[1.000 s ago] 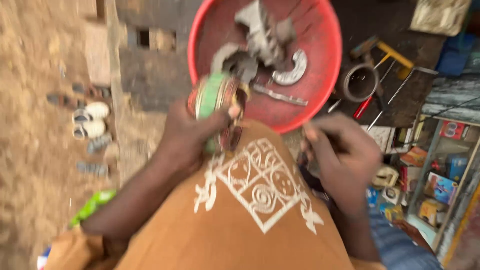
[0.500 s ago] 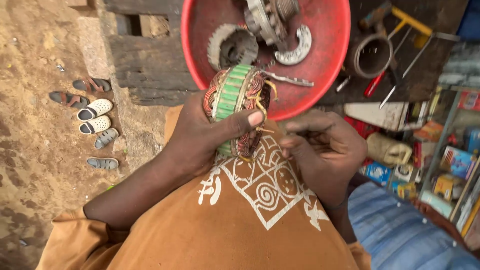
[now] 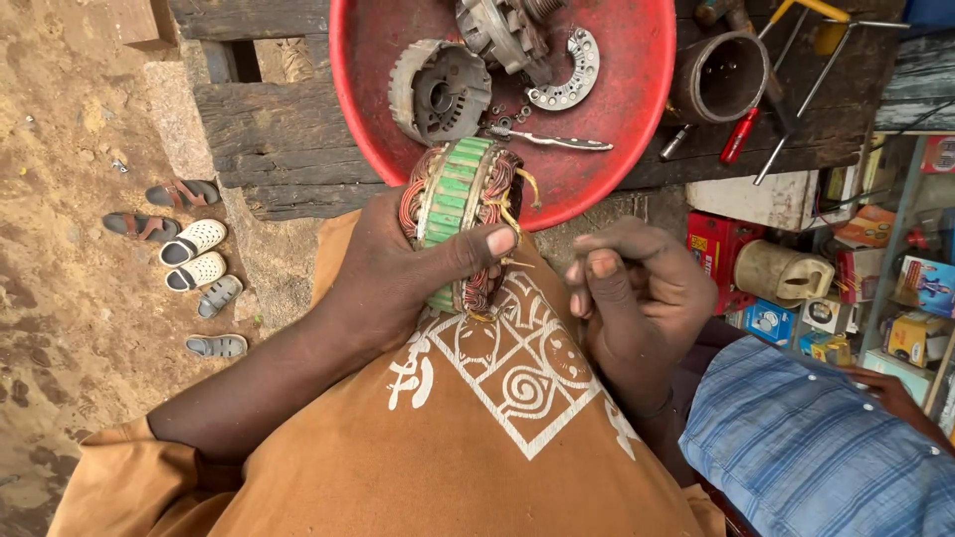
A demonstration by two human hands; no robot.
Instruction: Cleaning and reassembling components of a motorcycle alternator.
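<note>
Fingers of our left hand point(image 3: 398, 273) clench the green stator ring point(image 3: 460, 204), thumb across it; our right hand point(image 3: 637, 298) hovers beside it, loosely curled, holding nothing.

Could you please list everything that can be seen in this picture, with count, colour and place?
stator ring: one, green core with copper windings, held upright over the lap
basin: one, red, on the wooden bench
metal housings: two, grey, inside the basin
curved plate: one, silver, in the basin
small washers: several, grey, in the basin
cylinder: one, dark metal, right of the basin
screwdriver: one, red handle, on the bench
wooden bench: one, dark
sandals: about six, white, grey and dark, on the ground at left
boxes: several, mixed colours, on a shelf at right
left hand: grips the stator ring
right hand: beside the ring, fingers curled, holding nothing I can make out
</note>
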